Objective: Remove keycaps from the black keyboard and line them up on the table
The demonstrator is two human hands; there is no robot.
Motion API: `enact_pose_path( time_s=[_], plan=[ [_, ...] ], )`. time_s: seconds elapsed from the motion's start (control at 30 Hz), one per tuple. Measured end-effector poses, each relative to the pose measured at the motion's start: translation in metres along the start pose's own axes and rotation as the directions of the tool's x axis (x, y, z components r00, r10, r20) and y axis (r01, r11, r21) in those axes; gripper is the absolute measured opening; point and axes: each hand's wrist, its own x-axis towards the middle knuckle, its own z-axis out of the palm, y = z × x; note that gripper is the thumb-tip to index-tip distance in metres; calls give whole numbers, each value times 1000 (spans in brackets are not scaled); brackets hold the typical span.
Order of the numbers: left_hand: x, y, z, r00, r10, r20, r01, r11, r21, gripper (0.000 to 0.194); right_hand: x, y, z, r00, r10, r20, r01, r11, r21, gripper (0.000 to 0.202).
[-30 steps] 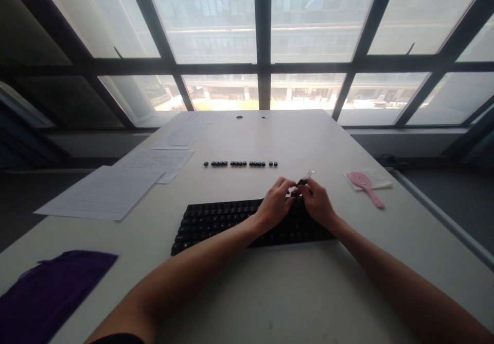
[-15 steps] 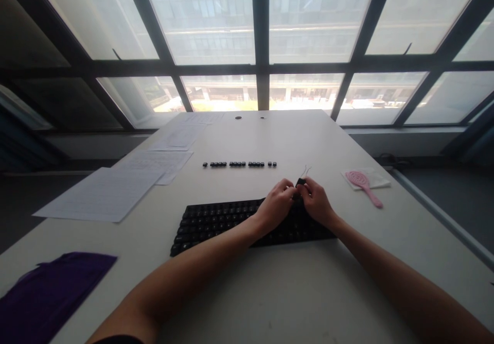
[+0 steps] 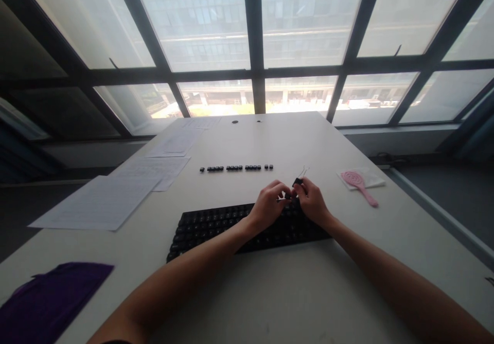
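right grip [image 3: 313, 201]: i see a black, wire-pronged tool [image 3: 297, 182] pinched
left grip [image 3: 269, 203]: narrowed on a small dark piece [image 3: 287, 196]
keyboard [image 3: 214, 220]: black, ridged slab beneath both, on the smooth desk [image 3: 285, 292]

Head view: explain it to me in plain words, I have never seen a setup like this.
There is no machine here, just a person's two bare hands. One camera, worn on the head, looks forward and down.

On the white table lies a black keyboard, under the hands. Beyond it is a row of small black keys. Papers and a purple cloth lie left, a pink hairbrush right.

The right hand holds a small black tool with thin wire prongs. The left hand is beside it, near a small dark piece; whether it grips that is unclear.
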Motion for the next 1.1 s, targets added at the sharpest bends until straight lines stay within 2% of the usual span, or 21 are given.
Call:
enact_pose_path(
  time_s=[0.13, 0.23, 0.3, 0.37, 0.47, 0.67, 0.9, 1.1],
  plan=[
    [12, -3, -23, 997, -74, -6, 74, 993, 93, 13, 1, 2, 3, 1000, 10, 13, -10, 1000, 20, 19],
    [29, -22, -37, 992, -124, 7, 120, 975, 187, 11, 1, 3, 5, 1000, 12, 26, -12, 1000, 20, 17],
    [44, -41, -41, 988, -148, 34, 135, 960, 245, 12, 1, 3, 6, 1000, 6, 30, -6, 1000, 9, 17],
    [59, -59, -39, 987, -137, 81, 106, 948, 301, 11, 0, 3, 6, 1000, -8, 28, 8, 1000, -12, 16],
    [80, -82, -25, 984, -105, 145, 44, 927, 371, 9, -1, 3, 6, 999, -33, 31, 34, 998, -46, 17],
    [106, -107, -2, 968, -54, 247, -50, 916, 399, 8, -2, 3, 6, 999, -31, 41, 34, 997, -72, 15],
    [123, -130, -9, 962, -80, 260, -48, 892, 450, 16, -1, 1, 5, 997, -34, 67, 38, 997, -61, 15],
    [123, -132, -18, 955, -115, 273, -34, 873, 486, 16, -1, 0, 4, 997, -39, 61, 43, 997, -66, 16]
  ],
)
